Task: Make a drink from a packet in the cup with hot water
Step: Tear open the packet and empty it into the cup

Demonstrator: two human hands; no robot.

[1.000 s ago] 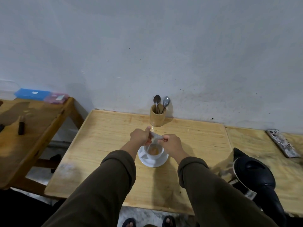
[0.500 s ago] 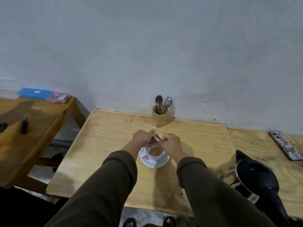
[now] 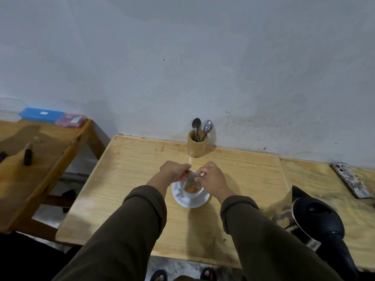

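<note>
A white cup (image 3: 192, 194) stands on a white saucer (image 3: 194, 202) in the middle of the wooden table (image 3: 132, 179). Orange-brown powder (image 3: 191, 188) lies in the cup. Just above its rim, a small clear packet (image 3: 191, 176) is pinched between my left hand (image 3: 174, 170) and my right hand (image 3: 211, 175), tilted over the cup. A black electric kettle (image 3: 322, 226) stands at the right, near the table's front edge.
A bamboo holder (image 3: 196, 146) with two spoons stands by the wall behind the cup. A patterned phone (image 3: 352, 180) lies far right. A lower side table (image 3: 40, 155) at the left carries blue and pink boxes (image 3: 52, 116) and a dark tool (image 3: 28, 155).
Both hands have kept the packet over the cup and shifted its tilt, from stretched flat, to upright, to leaning over the rim. Cup and kettle have stayed put.
</note>
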